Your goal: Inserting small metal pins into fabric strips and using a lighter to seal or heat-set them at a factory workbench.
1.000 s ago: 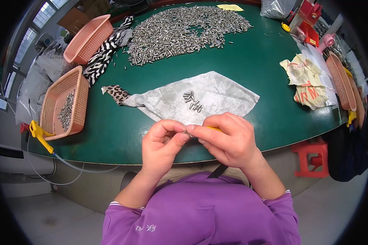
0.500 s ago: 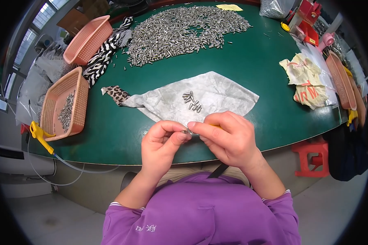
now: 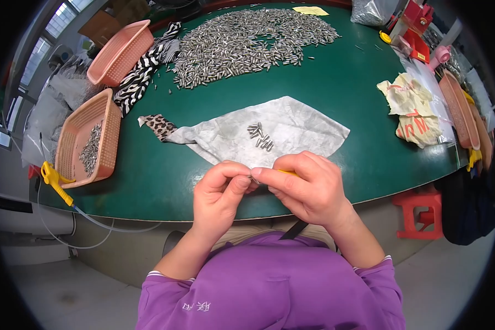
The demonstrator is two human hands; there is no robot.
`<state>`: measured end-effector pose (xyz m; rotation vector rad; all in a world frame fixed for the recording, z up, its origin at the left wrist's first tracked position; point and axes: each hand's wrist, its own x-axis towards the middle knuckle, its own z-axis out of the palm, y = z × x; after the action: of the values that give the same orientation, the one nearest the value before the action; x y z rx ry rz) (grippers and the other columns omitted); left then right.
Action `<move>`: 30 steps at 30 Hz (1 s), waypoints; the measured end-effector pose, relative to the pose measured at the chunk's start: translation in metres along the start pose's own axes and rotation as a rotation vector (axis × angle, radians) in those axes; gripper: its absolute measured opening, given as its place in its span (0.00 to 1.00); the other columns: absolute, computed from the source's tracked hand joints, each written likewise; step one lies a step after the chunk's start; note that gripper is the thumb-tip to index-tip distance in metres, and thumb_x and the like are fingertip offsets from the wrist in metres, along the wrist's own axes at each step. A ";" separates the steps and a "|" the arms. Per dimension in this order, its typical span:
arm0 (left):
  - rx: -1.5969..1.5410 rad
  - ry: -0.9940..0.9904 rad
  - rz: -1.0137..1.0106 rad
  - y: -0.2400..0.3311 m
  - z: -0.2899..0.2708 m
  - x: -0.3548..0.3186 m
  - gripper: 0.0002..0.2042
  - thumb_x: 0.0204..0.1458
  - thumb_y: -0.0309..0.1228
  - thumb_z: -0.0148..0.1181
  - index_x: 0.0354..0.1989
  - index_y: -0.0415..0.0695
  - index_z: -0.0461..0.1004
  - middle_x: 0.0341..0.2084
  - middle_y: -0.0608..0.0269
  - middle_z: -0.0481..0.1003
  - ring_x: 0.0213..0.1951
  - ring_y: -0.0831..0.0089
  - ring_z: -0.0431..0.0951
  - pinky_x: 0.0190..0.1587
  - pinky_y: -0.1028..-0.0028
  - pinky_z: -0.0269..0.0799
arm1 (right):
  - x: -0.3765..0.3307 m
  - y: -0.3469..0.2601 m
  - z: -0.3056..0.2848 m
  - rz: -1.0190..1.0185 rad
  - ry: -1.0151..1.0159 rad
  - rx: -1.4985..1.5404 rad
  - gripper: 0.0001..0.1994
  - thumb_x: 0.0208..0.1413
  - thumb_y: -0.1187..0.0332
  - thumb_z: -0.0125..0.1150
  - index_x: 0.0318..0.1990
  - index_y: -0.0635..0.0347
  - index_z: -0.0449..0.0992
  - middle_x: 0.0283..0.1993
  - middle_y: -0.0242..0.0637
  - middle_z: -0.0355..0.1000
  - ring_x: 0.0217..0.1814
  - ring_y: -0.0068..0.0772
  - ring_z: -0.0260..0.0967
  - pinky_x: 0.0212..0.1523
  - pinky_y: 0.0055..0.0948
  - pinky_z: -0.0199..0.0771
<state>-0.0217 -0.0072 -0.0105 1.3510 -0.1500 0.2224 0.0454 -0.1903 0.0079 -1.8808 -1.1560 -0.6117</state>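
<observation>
Just in front of me, my left hand [image 3: 221, 192] pinches a small metal pin [image 3: 253, 178] between thumb and fingers; most of it is hidden. My right hand [image 3: 309, 184] is closed around a slim yellow-handled tool [image 3: 287, 172], whose tip meets the pin by the left fingertips. The tool's kind is covered by the fingers. Beyond both hands a grey-white cloth [image 3: 308, 124] lies spread on the green table [image 3: 203, 102], with several loose metal pins [image 3: 260, 137] on it.
A large heap of metal pins [image 3: 231, 52] covers the far table. Pink baskets [image 3: 115, 129] and a yellow air gun [image 3: 54, 184] with hose stand at left. Crumpled cream cloth [image 3: 410, 110] lies at right; a red stool [image 3: 421, 214] sits below the table edge.
Both hands stay almost in place, and their fingertips have drawn closer together. The right index finger now rests nearer the left thumb, covering more of the pin.
</observation>
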 end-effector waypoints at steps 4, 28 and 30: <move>0.057 0.003 0.002 0.002 0.002 0.001 0.05 0.62 0.27 0.57 0.39 0.38 0.74 0.32 0.64 0.76 0.35 0.79 0.76 0.41 0.78 0.74 | 0.000 0.001 0.000 0.004 -0.004 -0.002 0.19 0.41 0.73 0.69 0.45 0.49 0.83 0.32 0.28 0.73 0.25 0.29 0.69 0.25 0.27 0.68; -0.120 0.031 -0.066 -0.001 -0.002 0.000 0.07 0.56 0.19 0.62 0.42 0.38 0.72 0.37 0.65 0.76 0.40 0.80 0.76 0.46 0.79 0.73 | 0.000 0.001 0.000 0.004 -0.009 -0.008 0.18 0.41 0.73 0.69 0.44 0.50 0.83 0.32 0.29 0.73 0.26 0.29 0.70 0.25 0.27 0.69; -0.120 0.032 -0.063 -0.001 -0.002 0.000 0.08 0.56 0.18 0.62 0.42 0.38 0.72 0.37 0.65 0.76 0.40 0.80 0.76 0.46 0.79 0.73 | 0.000 0.001 0.000 0.006 -0.014 -0.007 0.18 0.41 0.73 0.69 0.44 0.50 0.83 0.32 0.29 0.73 0.26 0.29 0.70 0.25 0.27 0.69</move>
<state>-0.0215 -0.0052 -0.0124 1.2303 -0.0923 0.1794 0.0465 -0.1908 0.0078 -1.8966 -1.1584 -0.6018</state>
